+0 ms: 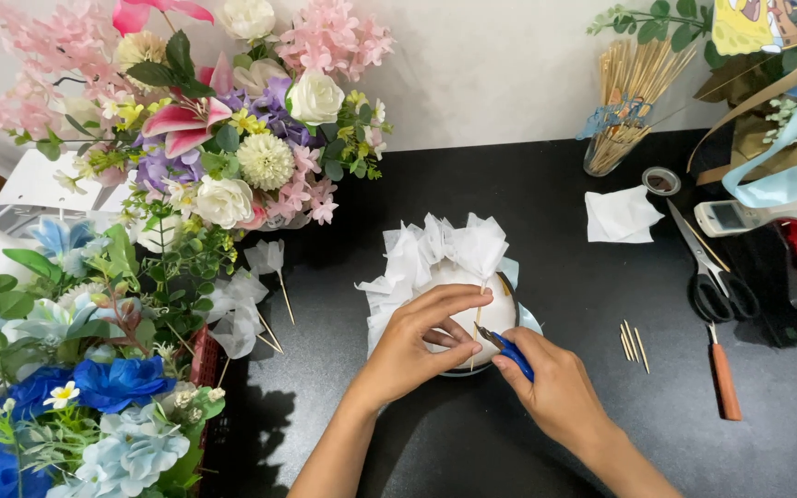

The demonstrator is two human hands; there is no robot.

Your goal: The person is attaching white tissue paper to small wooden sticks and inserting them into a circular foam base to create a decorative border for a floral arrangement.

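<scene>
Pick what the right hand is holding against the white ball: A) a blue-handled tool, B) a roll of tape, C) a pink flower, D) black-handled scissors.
A: the right hand grips a blue-handled tool with its tip at the white ball; the black-handled scissors lie untouched on the table.

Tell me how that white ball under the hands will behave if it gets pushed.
The white ball looks like foam, so probably light. Being round, it may roll or wobble; the left hand steadies it. The tissue tufts stuck in its top look floppy and easily crushed.
</scene>
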